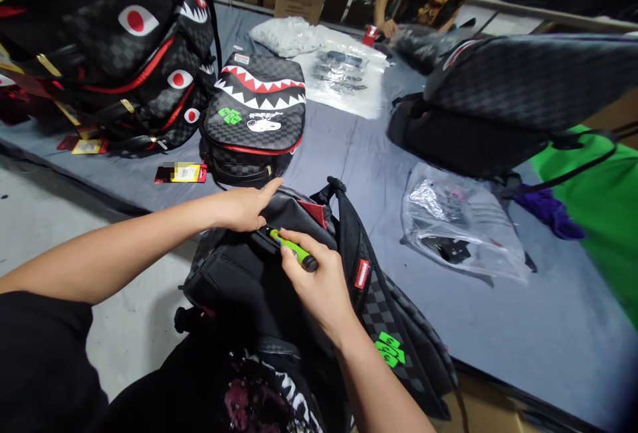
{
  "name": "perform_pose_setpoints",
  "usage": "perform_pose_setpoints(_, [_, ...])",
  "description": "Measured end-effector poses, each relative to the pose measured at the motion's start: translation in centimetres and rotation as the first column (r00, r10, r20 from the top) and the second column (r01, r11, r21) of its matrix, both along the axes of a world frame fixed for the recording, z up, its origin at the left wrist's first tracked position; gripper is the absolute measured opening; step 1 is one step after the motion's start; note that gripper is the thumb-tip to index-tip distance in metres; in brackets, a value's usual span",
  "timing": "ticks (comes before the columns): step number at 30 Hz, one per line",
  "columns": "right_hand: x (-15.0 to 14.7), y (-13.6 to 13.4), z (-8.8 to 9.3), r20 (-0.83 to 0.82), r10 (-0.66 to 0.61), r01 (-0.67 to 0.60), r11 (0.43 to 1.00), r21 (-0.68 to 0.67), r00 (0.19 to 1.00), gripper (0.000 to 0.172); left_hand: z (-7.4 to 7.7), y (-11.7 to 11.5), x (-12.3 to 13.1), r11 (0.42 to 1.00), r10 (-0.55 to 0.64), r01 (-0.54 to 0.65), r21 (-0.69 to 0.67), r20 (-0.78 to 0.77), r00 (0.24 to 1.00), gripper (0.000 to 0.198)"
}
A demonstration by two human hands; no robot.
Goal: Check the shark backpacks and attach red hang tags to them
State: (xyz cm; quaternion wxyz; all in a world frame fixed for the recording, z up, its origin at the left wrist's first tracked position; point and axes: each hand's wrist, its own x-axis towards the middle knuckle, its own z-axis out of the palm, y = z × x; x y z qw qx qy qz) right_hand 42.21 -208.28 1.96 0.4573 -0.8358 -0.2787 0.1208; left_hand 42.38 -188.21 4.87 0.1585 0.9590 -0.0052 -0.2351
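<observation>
A black checkered backpack leans at the table's near edge, its back panel and straps facing up. My right hand is closed round a bright green marker-like tool with a dark end; its tip points at the backpack's top edge. My left hand lies on that top edge beside the tip, index finger stretched out and the thumb near the tip. Whether its other fingers pinch the fabric is hidden. Just beyond stands a smaller checkered bag with a shark-mouth print.
Stacked backpacks with red eyes fill the left. Clear plastic bags lie right of centre, near a large dark backpack and a purple cloth. Across the grey table, another person's hand touches plastic wrapping.
</observation>
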Motion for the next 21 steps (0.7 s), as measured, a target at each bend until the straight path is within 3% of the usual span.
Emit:
perform_pose_setpoints(5, [0.0, 0.4, -0.1, -0.019, 0.017, -0.016, 0.998, 0.054, 1.000, 0.025, 0.0, 0.2, 0.1, 1.000, -0.008, 0.008, -0.006, 0.009, 1.000, 0.090])
perform_pose_setpoints(9, [-0.6, 0.0, 1.3, -0.048, 0.010, -0.006, 0.998, 0.066, 0.999, 0.024, 0.0, 0.3, -0.4, 0.999, 0.012, -0.011, -0.036, 0.021, 1.000, 0.088])
perform_pose_setpoints(12, [0.1, -2.3, 3.2, -0.099, 0.021, -0.003, 0.984, 0.179, 0.995, 0.020, -0.6, 0.8, -0.2, 0.998, 0.038, -0.037, -0.046, 0.019, 0.999, 0.088])
perform_pose_setpoints(14, [1.4, -5.5, 4.0, -0.001, -0.126, 0.121, 0.953, 0.277, 0.992, 0.018, -1.1, 1.2, 0.1, 0.997, 0.045, -0.044, -0.058, 0.017, 0.999, 0.088])
perform_pose_setpoints(16, [3.8, -10.0, 3.6, 0.171, -0.405, 0.335, 0.882, 0.330, 0.898, 0.018, -1.6, 1.4, 0.4, 0.996, 0.056, -0.055, -0.072, 0.020, 0.998, 0.088])
perform_pose_setpoints(18, [7.1, -14.8, 2.1, 0.361, -0.647, 0.588, 0.762, 0.272, 0.672, 0.022, -1.8, 1.4, 0.5, 0.995, 0.069, -0.067, -0.079, 0.018, 0.997, 0.088])
perform_pose_setpoints(19, [9.0, -17.1, 1.1, 0.444, -0.675, 0.693, 0.705, 0.151, 0.590, 0.023, -1.9, 1.4, 0.6, 0.994, 0.074, -0.072, -0.082, 0.016, 0.997, 0.088])
perform_pose_setpoints(21, [12.8, -20.6, -1.2, 0.522, -0.613, 0.792, 0.562, -0.239, 0.593, 0.026, -1.9, 1.3, 0.7, 0.993, 0.080, -0.079, -0.089, 0.008, 0.997, 0.089])
